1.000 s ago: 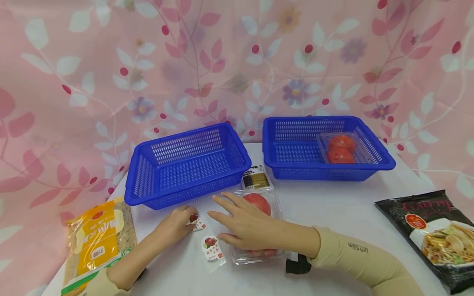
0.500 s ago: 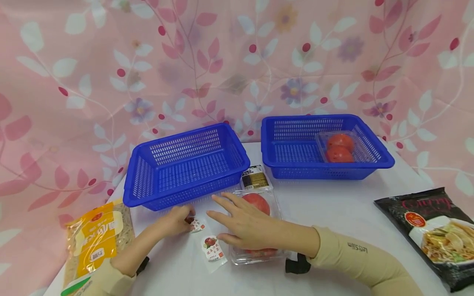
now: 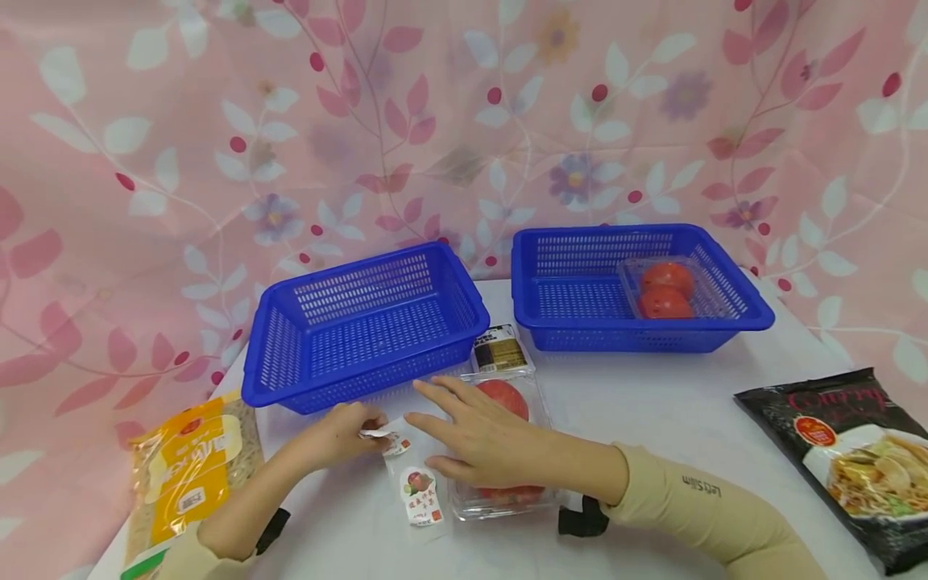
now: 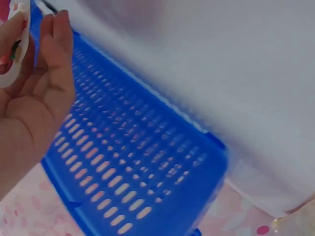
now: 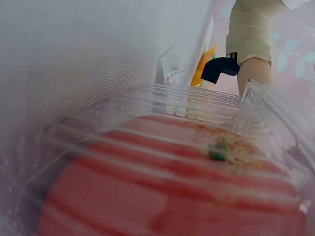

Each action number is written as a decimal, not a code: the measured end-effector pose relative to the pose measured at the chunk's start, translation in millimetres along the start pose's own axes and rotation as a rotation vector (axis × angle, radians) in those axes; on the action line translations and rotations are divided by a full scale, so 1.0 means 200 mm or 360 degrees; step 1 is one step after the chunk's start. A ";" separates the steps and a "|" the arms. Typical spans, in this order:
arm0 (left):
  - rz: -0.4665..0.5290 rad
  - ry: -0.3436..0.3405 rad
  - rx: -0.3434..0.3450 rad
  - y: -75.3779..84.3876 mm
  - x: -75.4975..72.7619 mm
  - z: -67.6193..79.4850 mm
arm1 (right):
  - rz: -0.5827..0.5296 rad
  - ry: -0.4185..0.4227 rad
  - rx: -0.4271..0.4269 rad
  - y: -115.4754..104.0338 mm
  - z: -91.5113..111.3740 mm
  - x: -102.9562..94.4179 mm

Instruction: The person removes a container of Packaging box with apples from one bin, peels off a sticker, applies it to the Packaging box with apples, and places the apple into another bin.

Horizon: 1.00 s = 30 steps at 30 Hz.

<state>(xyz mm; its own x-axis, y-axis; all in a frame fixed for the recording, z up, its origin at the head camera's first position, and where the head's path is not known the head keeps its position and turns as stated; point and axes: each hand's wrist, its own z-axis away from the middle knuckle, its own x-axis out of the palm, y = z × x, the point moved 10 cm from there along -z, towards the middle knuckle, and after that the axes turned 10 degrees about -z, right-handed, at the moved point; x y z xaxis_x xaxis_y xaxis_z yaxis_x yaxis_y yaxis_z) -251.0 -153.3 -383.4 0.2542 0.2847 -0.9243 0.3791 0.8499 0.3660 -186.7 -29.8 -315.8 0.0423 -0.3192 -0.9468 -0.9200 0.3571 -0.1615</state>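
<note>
In the head view my left hand pinches a small white sticker label between thumb and fingers. The label's near edge is lifted and bends away from a clear backing strip. Another sticker, printed with red fruit, lies flat on that strip. The left wrist view has the pinched label at its left edge, its red and green print showing. My right hand rests over a clear plastic box, fingers spread towards the strip. Large red fruit fills the box, partly hidden by the hand.
An unfilled blue basket stands behind my left hand. Another blue basket holds a clear box of red fruit. A small black-and-gold packet lies between. A yellow bag lies left, a black noodle bag right.
My left hand has pulled up the upper label, which now stands bent at its fingertips. The backing strip has shifted slightly. The right hand has stayed in place.
</note>
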 end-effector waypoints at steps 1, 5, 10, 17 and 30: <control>0.0016 0.0023 0.0020 0.02 -0.01 0.00 | -0.0003 0.0019 -0.0010 0.00 0.00 -0.01; 0.0093 0.0183 0.0115 0.12 -0.10 0.02 | -0.0036 0.0125 -0.0047 -0.01 0.00 -0.05; 0.0312 0.0343 0.0228 0.25 -0.20 0.03 | -0.0149 0.0317 -0.0058 0.01 0.00 -0.13; 0.0340 0.0490 0.0289 0.39 -0.30 0.04 | -0.0235 0.0614 -0.0067 0.05 0.04 -0.28; 0.0424 0.0488 0.0421 0.57 -0.30 0.06 | -0.0329 0.0885 -0.0038 0.09 0.12 -0.43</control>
<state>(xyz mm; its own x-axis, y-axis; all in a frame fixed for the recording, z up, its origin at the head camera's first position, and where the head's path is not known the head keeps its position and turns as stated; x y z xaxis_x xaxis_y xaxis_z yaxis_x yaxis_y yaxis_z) -212.6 -78.6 -284.9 0.1144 0.6283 -0.7695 0.5597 0.5992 0.5724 -198.0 25.0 -244.2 0.0170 -0.7944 -0.6071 -0.9233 0.2205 -0.3144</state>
